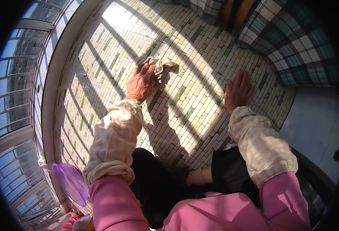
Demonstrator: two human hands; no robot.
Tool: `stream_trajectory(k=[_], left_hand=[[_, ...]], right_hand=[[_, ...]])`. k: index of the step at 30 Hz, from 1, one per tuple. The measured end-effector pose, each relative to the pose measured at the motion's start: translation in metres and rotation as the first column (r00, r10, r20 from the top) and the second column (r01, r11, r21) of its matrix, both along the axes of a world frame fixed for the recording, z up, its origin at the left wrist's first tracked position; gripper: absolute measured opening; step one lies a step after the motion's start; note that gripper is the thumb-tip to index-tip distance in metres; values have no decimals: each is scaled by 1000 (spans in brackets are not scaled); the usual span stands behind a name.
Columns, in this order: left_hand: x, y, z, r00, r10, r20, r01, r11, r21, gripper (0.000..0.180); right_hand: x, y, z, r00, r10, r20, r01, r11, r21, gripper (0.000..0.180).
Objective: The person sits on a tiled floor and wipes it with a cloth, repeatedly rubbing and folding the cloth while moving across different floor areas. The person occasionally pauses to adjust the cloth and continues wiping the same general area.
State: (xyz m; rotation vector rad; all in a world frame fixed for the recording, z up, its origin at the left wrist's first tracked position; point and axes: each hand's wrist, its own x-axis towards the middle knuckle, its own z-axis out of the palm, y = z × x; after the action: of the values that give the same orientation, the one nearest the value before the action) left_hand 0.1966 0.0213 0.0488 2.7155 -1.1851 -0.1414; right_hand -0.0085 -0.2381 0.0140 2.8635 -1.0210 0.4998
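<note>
A crumpled whitish-grey rag (pixel 160 68) lies against the tiled floor (pixel 190 92), which has narrow white, yellow and green pieces. My left hand (pixel 140 82) is stretched forward over the rag, its fingers bent onto the cloth; part of the rag is hidden under them. To the right, my right hand (pixel 239 90) holds nothing. Its fingers are extended and it rests on the tiles, apart from the rag. Pale checked oversleeves cover both my forearms.
Barred windows (pixel 23 77) run along the left, above a pale ledge. A purple plastic basin (pixel 71 183) stands at the lower left. Green-and-white plaid fabric (pixel 292 42) hangs at the upper right, above a pale smooth surface (pixel 312 125). Bright sunlight stripes the tiles.
</note>
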Motion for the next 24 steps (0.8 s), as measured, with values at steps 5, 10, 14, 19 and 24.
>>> stream_trajectory(k=[5, 10, 14, 19, 24], left_hand=[[13, 96, 11, 996, 67, -53, -56, 982, 181, 59], [-32, 159, 21, 941, 184, -285, -77, 934, 350, 67], [-30, 133, 7, 967, -35, -253, 48, 998, 46, 65], [17, 44, -6, 983, -175, -59, 173, 984, -33, 56], [41, -28, -22, 983, -132, 126, 160, 958, -240, 43]], right_hand=[[0, 1, -1, 1000, -29, -11, 29, 1000, -9, 56], [0, 1, -3, 999, -38, 10, 38, 999, -13, 55], [0, 1, -2, 999, -35, -21, 35, 999, -30, 55], [1, 1, 0, 1000, -19, -15, 19, 1000, -7, 55], [1, -1, -3, 1000, -13, -6, 12, 1000, -14, 56]])
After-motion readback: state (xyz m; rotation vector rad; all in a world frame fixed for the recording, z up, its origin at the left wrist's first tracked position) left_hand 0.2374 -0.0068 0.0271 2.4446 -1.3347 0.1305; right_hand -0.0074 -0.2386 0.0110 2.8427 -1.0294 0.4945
